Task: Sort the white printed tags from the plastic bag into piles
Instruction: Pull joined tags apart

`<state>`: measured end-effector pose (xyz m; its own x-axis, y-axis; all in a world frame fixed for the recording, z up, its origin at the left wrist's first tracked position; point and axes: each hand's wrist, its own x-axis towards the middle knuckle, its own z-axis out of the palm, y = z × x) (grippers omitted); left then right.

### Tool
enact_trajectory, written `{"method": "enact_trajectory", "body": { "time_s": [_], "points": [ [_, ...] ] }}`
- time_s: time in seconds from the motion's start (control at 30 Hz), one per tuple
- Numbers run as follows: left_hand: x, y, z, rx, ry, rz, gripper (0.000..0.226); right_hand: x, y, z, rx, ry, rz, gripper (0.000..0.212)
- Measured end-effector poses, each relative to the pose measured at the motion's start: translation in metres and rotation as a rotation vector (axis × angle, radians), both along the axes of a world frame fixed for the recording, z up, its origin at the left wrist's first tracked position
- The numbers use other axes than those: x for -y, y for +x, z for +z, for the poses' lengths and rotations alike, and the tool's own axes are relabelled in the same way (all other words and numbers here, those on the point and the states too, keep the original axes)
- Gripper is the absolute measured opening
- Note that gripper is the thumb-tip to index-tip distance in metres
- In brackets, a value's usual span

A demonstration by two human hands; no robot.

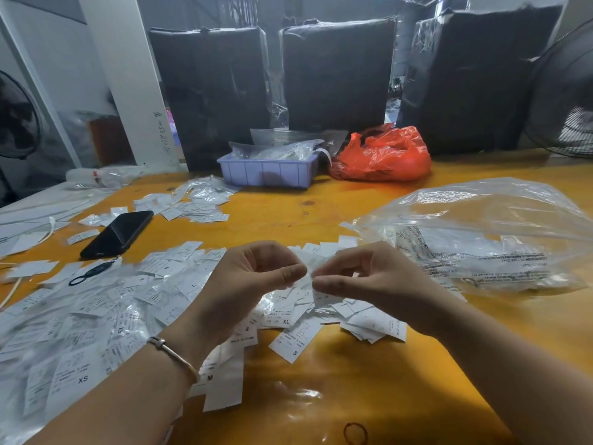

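Note:
Over the yellow table [321, 213], my left hand [256, 274] and my right hand [359, 271] meet at the fingertips and pinch one small white tag [309, 270] between them, held above a loose heap of white printed tags [321, 313]. A wide spread of tags [90, 316] marked XS, S, M, L and XL covers the table's left side. The clear plastic bag [481, 239] with black print lies open on the right, and more tags show through it. A smaller pile of tags [192, 200] lies farther back.
A black phone [120, 234] lies left of centre with a black ring strap [86, 274] by it. At the back stand a lilac tray [266, 171] of clear packets, a red plastic bag [382, 155] and black wrapped boxes [337, 75]. A rubber band [354, 433] lies near the front edge.

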<state>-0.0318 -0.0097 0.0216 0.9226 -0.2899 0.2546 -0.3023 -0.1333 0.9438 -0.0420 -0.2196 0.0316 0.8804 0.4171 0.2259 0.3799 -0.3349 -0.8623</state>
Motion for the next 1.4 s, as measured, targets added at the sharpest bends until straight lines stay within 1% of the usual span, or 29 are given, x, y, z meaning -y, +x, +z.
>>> {"method": "enact_trajectory", "body": {
  "time_s": [0.07, 0.17, 0.23, 0.3, 0.37, 0.47, 0.53, 0.63, 0.7, 0.77, 0.8, 0.9, 0.97, 1.03, 1.1, 1.2, 1.3, 1.4],
  "points": [
    [0.0, -0.001, 0.001, -0.002, 0.01, -0.036, 0.019, -0.004, 0.0, -0.002, 0.079, 0.012, -0.012, 0.024],
    [0.001, -0.003, 0.002, -0.022, 0.052, -0.071, 0.015, -0.002, 0.003, -0.003, 0.13, 0.064, -0.064, 0.009],
    [0.001, -0.003, 0.002, -0.004, 0.136, -0.097, 0.006, -0.001, 0.003, -0.003, 0.173, 0.023, -0.078, 0.006],
    [0.001, -0.004, 0.001, 0.05, 0.28, -0.128, 0.005, -0.003, 0.001, -0.002, 0.191, 0.001, -0.071, 0.003],
    [0.001, -0.005, 0.001, 0.076, 0.35, -0.149, 0.006, -0.002, 0.0, 0.0, 0.161, 0.062, -0.071, 0.008],
    [0.0, -0.005, 0.002, 0.078, 0.301, -0.115, 0.006, 0.007, 0.002, 0.006, 0.039, 0.269, -0.078, 0.025],
    [-0.001, -0.005, 0.002, 0.095, 0.254, -0.083, 0.01, 0.013, 0.003, 0.01, -0.002, 0.346, -0.088, 0.035],
    [0.0, -0.005, 0.003, 0.135, 0.213, -0.055, 0.02, 0.016, 0.004, 0.014, 0.019, 0.417, -0.122, 0.05],
    [0.0, -0.005, 0.004, 0.144, 0.197, -0.055, 0.022, 0.016, 0.003, 0.016, 0.08, 0.426, -0.157, 0.047],
    [0.0, -0.006, 0.003, 0.147, 0.192, -0.062, 0.02, 0.014, 0.001, 0.017, 0.173, 0.386, -0.198, 0.04],
    [0.0, -0.005, 0.003, 0.149, 0.193, -0.065, 0.018, 0.012, 0.0, 0.017, 0.198, 0.377, -0.203, 0.04],
    [0.0, -0.006, 0.002, 0.145, 0.181, -0.079, 0.013, 0.007, -0.006, 0.019, 0.176, 0.458, -0.115, 0.052],
    [0.001, -0.006, 0.002, 0.144, 0.176, -0.086, 0.012, 0.004, -0.01, 0.02, 0.185, 0.465, -0.072, 0.057],
    [0.001, -0.006, 0.002, 0.15, 0.183, -0.085, 0.011, 0.001, -0.014, 0.02, 0.187, 0.434, -0.057, 0.053],
    [0.001, -0.006, 0.002, 0.155, 0.193, -0.081, 0.01, -0.001, -0.016, 0.019, 0.187, 0.414, -0.048, 0.043],
    [0.002, -0.006, 0.002, 0.154, 0.198, -0.08, 0.011, -0.004, -0.02, 0.018, 0.245, 0.361, -0.095, 0.027],
    [0.001, -0.006, 0.002, 0.149, 0.18, -0.076, 0.01, -0.005, -0.02, 0.019, 0.305, 0.32, -0.141, 0.019],
    [0.0, -0.006, 0.003, 0.131, 0.151, -0.077, 0.013, -0.005, -0.019, 0.019, 0.322, 0.309, -0.144, 0.015]
  ]
}}
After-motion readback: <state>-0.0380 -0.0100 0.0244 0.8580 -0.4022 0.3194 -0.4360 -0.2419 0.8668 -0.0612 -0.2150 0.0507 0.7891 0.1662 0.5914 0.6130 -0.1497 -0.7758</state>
